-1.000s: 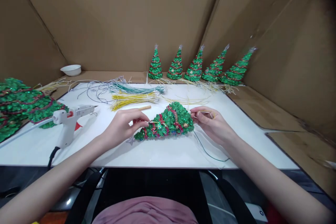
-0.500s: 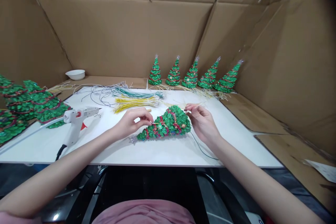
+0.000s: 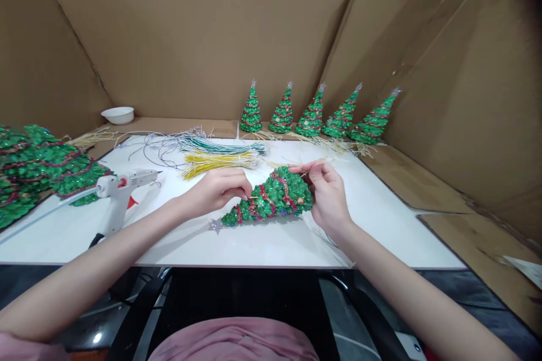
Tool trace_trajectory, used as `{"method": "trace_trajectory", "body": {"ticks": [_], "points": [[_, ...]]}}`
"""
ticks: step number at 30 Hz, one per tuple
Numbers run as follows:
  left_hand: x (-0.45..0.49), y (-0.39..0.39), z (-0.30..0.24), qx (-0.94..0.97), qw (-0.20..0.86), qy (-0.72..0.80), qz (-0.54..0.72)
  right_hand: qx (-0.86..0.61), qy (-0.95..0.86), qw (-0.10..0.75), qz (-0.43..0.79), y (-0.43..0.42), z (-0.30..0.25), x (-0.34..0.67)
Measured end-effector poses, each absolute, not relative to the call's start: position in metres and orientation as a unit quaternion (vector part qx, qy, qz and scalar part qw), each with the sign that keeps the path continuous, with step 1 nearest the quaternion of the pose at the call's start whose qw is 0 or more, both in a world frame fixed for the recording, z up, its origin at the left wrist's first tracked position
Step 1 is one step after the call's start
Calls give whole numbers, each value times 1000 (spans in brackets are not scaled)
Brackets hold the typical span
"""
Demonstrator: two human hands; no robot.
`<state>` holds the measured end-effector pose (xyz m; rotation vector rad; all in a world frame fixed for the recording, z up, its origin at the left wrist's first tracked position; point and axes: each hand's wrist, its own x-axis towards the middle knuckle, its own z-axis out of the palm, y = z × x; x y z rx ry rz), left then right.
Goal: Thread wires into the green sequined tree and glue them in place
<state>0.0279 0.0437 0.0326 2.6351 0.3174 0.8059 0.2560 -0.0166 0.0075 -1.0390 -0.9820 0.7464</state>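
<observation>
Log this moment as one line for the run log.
Left hand: pinching thin wire on lying sequin tree | Right hand: pinching yellow strand at tree's base | Nearby: glue gun, wire bundles, five standing trees

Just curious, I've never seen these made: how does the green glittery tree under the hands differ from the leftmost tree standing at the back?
The glittery green cone tree with red garland lies on its side on the white board; the leftmost small green tree at the back stands upright. The left hand and right hand touch the lying tree; nobody touches the standing one. Both are green with red garland.
</observation>
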Motion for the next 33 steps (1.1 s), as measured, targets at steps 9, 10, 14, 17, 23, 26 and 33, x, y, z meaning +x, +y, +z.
{"method": "trace_trajectory", "body": {"ticks": [9,10,14,17,23,26,33], "points": [[33,51,46,965,170,84,181,-479,-431,692,326,-14,4,258],[35,51,49,967,169,81,172,-481,-432,691,323,-14,4,257],[41,52,56,974,167,69,136,-476,-429,697,322,-14,5,256],[36,49,57,970,166,93,153,-466,-421,708,322,-15,5,255],[-11,20,49,923,160,234,259,-465,-425,710,316,-19,6,250],[-42,-2,46,914,125,286,258,-456,-429,715,312,-21,5,245],[-117,-38,32,872,46,418,253,-442,-452,723,278,-20,-2,236]]}}
